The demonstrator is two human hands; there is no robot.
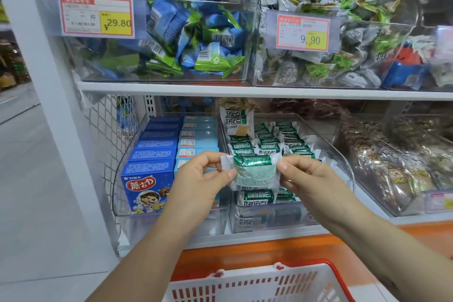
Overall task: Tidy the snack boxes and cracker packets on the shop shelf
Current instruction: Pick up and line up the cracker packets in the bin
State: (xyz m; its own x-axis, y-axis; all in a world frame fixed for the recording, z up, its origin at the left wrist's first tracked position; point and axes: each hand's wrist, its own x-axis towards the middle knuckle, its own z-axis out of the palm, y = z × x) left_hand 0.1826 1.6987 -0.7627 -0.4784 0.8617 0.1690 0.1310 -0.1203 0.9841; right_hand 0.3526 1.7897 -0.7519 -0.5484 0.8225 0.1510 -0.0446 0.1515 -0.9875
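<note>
Cracker packet (255, 171) is held crosswise, long axis left to right. The left hand (203, 179) pinches its left seam and the right hand (311, 179) pinches its right edge. The clear bin (339, 154) of matching packets lies straight ahead, just below. The packet probably hangs free of them, though overlap hides any gap.

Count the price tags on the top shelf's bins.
2: the 29.80 tag on the left bin, the 9.90 tag on the middle bin. More may be cut off at right.
</note>
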